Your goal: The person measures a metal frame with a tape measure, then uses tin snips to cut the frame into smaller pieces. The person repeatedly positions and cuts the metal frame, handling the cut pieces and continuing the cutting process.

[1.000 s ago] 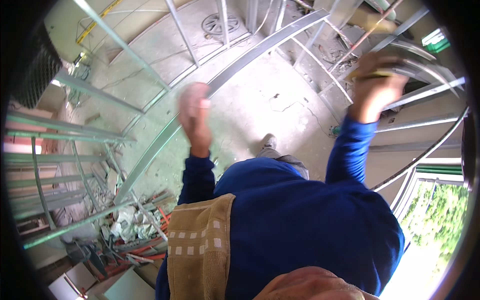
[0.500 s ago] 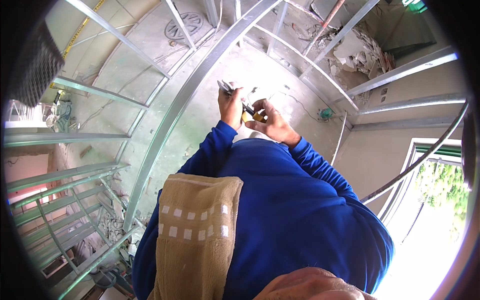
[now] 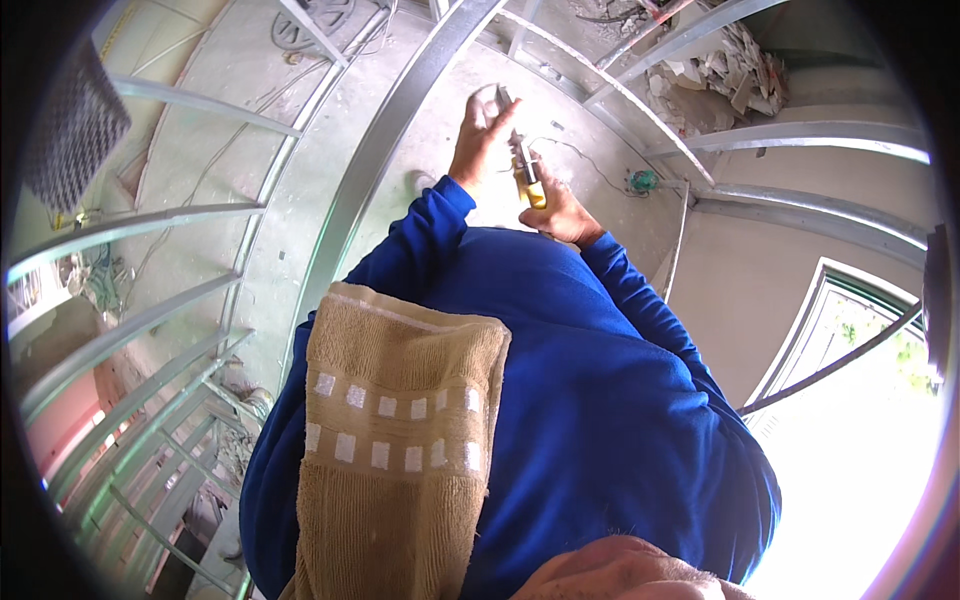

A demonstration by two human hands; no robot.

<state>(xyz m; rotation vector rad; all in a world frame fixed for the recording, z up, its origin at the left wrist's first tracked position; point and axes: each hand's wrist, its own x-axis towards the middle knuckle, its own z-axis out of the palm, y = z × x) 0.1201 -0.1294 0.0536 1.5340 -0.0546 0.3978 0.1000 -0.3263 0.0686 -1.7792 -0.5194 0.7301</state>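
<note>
Tool [image 3: 537, 193] with a yellow handle lies at the upper middle of the frame, and from my remote seat I see both hands meeting around it. A second ago they were blurred and well apart, one either side of the body; half a second ago they had come together, and now they sit slightly higher in the frame. I read that as both hands being taken up with the tool.

The right hand [image 3: 563, 211] is clamped on the yellow handle, fingers wrapped round it. The left hand [image 3: 484, 142], just beyond and to the left, is closed on a grey metal piece [image 3: 492, 97]; blur keeps me from telling whether that piece belongs to the tool.

Counting, I get two hands and one yellow handle. One tan towel [image 3: 400, 500] hangs over the shoulder at lower left, with two rows of six white squares showing. I count one window [image 3: 835, 300] at lower right, one rubble heap [image 3: 715, 70] at upper right and one small green object [image 3: 641, 182] right of the hands. The metal studs [image 3: 180, 210] overlap too much for a sure count.
</note>
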